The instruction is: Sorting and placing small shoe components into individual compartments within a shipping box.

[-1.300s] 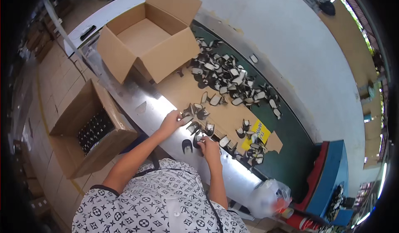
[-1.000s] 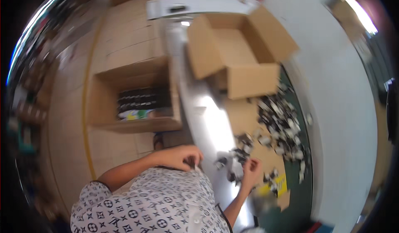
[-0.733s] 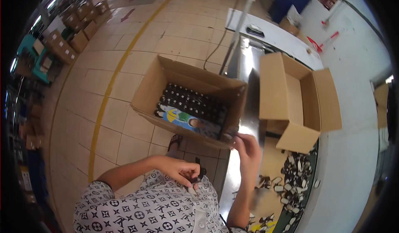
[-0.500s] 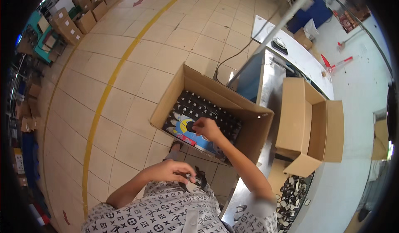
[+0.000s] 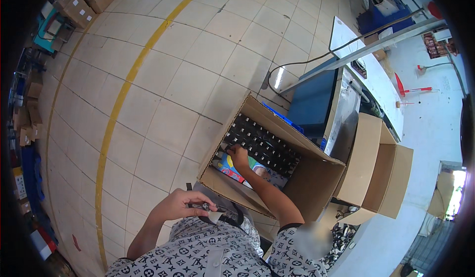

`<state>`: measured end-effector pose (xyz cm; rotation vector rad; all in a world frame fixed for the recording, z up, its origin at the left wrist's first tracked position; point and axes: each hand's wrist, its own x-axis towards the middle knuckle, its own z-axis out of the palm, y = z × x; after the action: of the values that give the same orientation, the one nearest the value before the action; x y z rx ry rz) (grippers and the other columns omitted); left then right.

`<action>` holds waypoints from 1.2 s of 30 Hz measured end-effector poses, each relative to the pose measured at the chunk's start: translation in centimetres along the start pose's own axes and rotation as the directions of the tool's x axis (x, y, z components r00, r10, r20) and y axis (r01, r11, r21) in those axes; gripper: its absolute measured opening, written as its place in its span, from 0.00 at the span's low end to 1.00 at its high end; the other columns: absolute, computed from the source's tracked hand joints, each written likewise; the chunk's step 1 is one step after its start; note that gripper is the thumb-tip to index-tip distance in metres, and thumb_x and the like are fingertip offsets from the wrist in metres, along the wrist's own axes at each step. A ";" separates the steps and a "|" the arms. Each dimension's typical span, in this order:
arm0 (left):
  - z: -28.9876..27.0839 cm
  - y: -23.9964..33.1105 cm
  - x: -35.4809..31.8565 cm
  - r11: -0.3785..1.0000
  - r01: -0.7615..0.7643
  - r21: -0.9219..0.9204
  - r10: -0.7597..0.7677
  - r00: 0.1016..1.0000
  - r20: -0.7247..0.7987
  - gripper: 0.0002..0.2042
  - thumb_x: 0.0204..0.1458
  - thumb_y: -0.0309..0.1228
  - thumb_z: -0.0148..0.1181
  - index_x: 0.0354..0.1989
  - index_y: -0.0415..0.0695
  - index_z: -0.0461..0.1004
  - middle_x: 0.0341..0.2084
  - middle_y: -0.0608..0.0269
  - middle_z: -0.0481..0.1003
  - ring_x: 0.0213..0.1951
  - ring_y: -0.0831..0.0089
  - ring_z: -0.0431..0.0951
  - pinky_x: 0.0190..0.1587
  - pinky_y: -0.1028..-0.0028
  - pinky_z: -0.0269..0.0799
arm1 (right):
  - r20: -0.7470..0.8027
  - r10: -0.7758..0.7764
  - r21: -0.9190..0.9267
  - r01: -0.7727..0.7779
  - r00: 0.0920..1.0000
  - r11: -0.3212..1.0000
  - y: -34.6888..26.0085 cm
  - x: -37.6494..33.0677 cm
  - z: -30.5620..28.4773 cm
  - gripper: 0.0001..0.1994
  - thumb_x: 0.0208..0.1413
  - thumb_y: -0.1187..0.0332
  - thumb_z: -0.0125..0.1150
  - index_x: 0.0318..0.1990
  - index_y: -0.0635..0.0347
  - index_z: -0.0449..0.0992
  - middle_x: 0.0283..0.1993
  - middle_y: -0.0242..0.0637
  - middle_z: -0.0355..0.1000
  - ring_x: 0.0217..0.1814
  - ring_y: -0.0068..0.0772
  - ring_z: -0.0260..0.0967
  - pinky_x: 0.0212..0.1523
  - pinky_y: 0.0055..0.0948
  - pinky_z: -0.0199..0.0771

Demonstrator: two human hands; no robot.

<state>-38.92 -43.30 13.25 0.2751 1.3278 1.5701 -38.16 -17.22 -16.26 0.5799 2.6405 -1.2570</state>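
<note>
An open cardboard box (image 5: 316, 188) stands in front of me. Inside lie rows of small black pieces (image 5: 267, 146) with pale tips, beside a colourful printed sheet (image 5: 260, 168). My right hand (image 5: 239, 157) reaches into the box near the left end of the rows. Its fingers are pinched on a small black piece (image 5: 229, 151), mostly hidden by them. Close to my waist, my left hand (image 5: 184, 206) is closed on several black pieces with white parts (image 5: 213, 216). Their exact kind cannot be made out.
To the right, a second open carton (image 5: 363, 163) rests on the metal-topped bench (image 5: 342, 114). A heap of black and white pieces (image 5: 341, 242) lies nearer me. A slanting metal pole (image 5: 356, 54) and cable cross beyond the box. Yellow tape (image 5: 121, 99) marks the tiled floor.
My right hand has moved from over the printed sheet to the left end of the rows. The left hand stays at my waist. The whole view has shifted, putting the box further right.
</note>
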 end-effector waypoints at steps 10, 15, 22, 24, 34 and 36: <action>3.0 2.2 5.2 0.757 -0.117 0.643 0.362 0.894 -0.263 0.16 0.46 0.26 0.68 0.45 0.40 0.77 0.34 0.57 0.74 0.37 0.58 0.76 0.41 0.65 0.72 | 0.187 -0.020 0.350 -0.048 0.982 0.936 -14.9 -7.4 -15.8 0.15 0.60 0.62 0.63 0.47 0.63 0.73 0.28 0.42 0.75 0.29 0.29 0.73 0.33 0.28 0.73; 3.8 2.7 10.5 0.487 -0.316 0.814 0.623 0.779 -0.071 0.18 0.48 0.21 0.62 0.50 0.39 0.71 0.36 0.55 0.74 0.42 0.57 0.75 0.45 0.63 0.73 | 0.149 -0.158 0.368 0.093 0.976 0.925 -20.0 -11.2 -20.8 0.19 0.59 0.65 0.64 0.54 0.61 0.68 0.29 0.37 0.73 0.30 0.23 0.70 0.33 0.26 0.72; 1.4 4.2 12.8 0.297 -0.375 0.878 0.363 0.895 0.259 0.22 0.52 0.23 0.56 0.56 0.38 0.63 0.41 0.53 0.74 0.44 0.60 0.76 0.47 0.66 0.75 | 0.432 -0.014 0.663 -0.307 0.902 0.683 -13.6 -7.0 -18.7 0.12 0.61 0.68 0.61 0.47 0.68 0.72 0.36 0.36 0.75 0.35 0.25 0.72 0.38 0.25 0.73; -0.3 3.3 12.0 0.201 -0.357 0.912 0.414 0.875 0.252 0.26 0.52 0.25 0.57 0.62 0.40 0.61 0.42 0.54 0.75 0.47 0.60 0.76 0.47 0.65 0.75 | 0.498 0.043 0.737 -0.449 0.866 0.506 -11.6 -5.9 -16.8 0.11 0.62 0.69 0.59 0.46 0.68 0.73 0.37 0.38 0.76 0.38 0.26 0.74 0.41 0.26 0.76; -3.3 4.7 3.2 0.627 -0.147 0.765 0.518 0.812 -0.269 0.20 0.54 0.25 0.62 0.56 0.43 0.71 0.42 0.57 0.79 0.45 0.63 0.79 0.44 0.69 0.75 | 0.233 -0.081 0.106 0.057 0.969 0.993 -0.8 -4.0 -2.3 0.16 0.49 0.70 0.68 0.45 0.65 0.74 0.28 0.46 0.76 0.30 0.39 0.77 0.33 0.34 0.76; -3.7 3.9 2.0 0.680 -0.087 0.728 0.466 0.817 -0.338 0.19 0.54 0.25 0.62 0.56 0.43 0.71 0.41 0.58 0.79 0.45 0.63 0.79 0.45 0.69 0.75 | 0.203 -0.094 0.121 0.070 0.975 0.990 -0.5 -3.8 -1.1 0.15 0.48 0.71 0.68 0.43 0.65 0.73 0.29 0.50 0.75 0.31 0.45 0.76 0.34 0.37 0.76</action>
<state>-44.57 -43.46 14.26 0.5882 2.3920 1.3704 -34.89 -17.67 -14.09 0.3357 2.4557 -1.4145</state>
